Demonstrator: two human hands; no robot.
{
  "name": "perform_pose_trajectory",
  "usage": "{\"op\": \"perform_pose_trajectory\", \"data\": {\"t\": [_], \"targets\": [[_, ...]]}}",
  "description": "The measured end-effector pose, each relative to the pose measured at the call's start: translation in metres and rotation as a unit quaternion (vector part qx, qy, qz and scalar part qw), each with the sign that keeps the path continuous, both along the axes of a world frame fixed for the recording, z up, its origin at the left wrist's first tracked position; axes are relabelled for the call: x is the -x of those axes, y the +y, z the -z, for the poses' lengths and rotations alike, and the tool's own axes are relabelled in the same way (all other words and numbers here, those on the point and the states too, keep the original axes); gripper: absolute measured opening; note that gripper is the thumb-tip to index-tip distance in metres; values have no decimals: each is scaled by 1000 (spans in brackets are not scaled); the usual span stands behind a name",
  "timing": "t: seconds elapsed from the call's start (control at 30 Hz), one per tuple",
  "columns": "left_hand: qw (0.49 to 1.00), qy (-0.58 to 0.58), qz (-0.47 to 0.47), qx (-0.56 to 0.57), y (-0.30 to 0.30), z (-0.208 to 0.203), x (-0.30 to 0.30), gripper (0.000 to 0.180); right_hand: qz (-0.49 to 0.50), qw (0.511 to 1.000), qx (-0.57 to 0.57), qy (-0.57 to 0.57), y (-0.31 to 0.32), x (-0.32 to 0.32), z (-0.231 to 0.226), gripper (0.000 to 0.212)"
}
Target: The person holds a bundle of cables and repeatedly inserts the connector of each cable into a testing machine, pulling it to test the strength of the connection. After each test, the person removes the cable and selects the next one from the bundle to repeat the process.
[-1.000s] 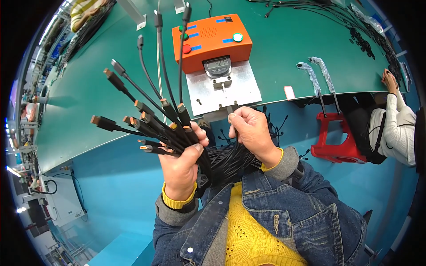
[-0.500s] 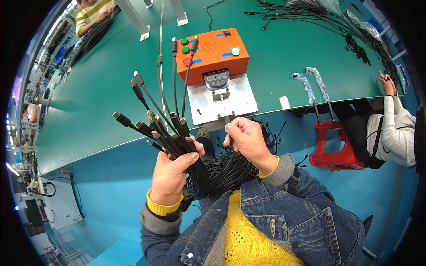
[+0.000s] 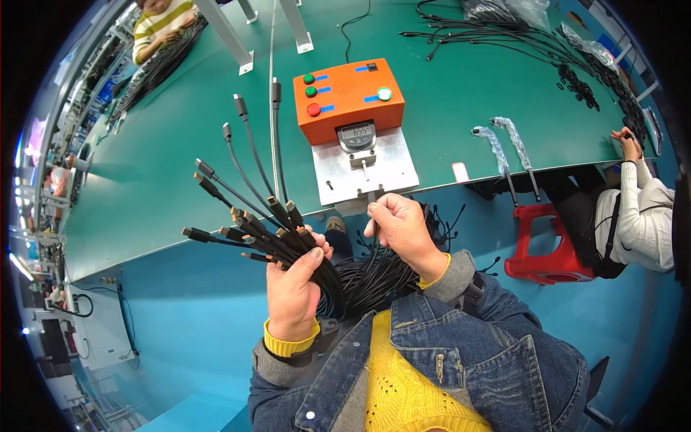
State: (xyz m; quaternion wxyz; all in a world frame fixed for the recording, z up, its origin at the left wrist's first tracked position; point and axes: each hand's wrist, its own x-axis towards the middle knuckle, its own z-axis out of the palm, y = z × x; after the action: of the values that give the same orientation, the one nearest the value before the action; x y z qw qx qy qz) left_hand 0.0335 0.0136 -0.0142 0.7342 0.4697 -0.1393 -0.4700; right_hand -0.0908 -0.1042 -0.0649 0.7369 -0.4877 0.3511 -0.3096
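My left hand [image 3: 294,295] is closed round a thick bunch of black cables [image 3: 260,232], their plug ends fanning up and to the left. Some plugs show orange tips, others bare metal. With thumb and fingers, my right hand [image 3: 400,225] pinches one black cable [image 3: 371,199] close to its plug, at the front edge of a metal plate [image 3: 338,186]. The plug's tip is hidden at that edge. A small digital gauge [image 3: 358,135] is mounted on the plate, in front of an orange box [image 3: 350,97] with green and red buttons and one lit button.
The green table [image 3: 201,180] carries more black cables [image 3: 468,36] at the far right and two plastic-wrapped arms [image 3: 509,144]. Loose cables [image 3: 381,277] hang below my hands. A red stool [image 3: 536,248] and a seated person [image 3: 640,201] are at right; another person [image 3: 162,32] sits far left.
My left hand has shifted slightly right with the cable bunch, and its plugs are spread differently. My right hand stays at the plate with its cable. The view has moved a little.
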Motion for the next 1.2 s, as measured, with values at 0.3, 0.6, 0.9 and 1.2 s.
{"op": "perform_pose_trajectory", "data": {"t": [0.3, 0.6, 0.9, 1.2], "targets": [[1000, 4, 0, 11, 0, -3, 4, 25, 22, 1000, -9, -2, 1, 2, -2, 16], [1000, 5, 9, 6, 1, -3, 5, 25, 3, 1000, -1, 6, 0, 3, -2, 17], [1000, -16, 22, 3, 6, -3, 5, 31, 3, 1000, 11, -2, 0, 4, 0, 18], [999, -38, 11, -1, 4, 0, 11, 22, -31, 955, 218, 198, 1, 28, 19, 19]]}}
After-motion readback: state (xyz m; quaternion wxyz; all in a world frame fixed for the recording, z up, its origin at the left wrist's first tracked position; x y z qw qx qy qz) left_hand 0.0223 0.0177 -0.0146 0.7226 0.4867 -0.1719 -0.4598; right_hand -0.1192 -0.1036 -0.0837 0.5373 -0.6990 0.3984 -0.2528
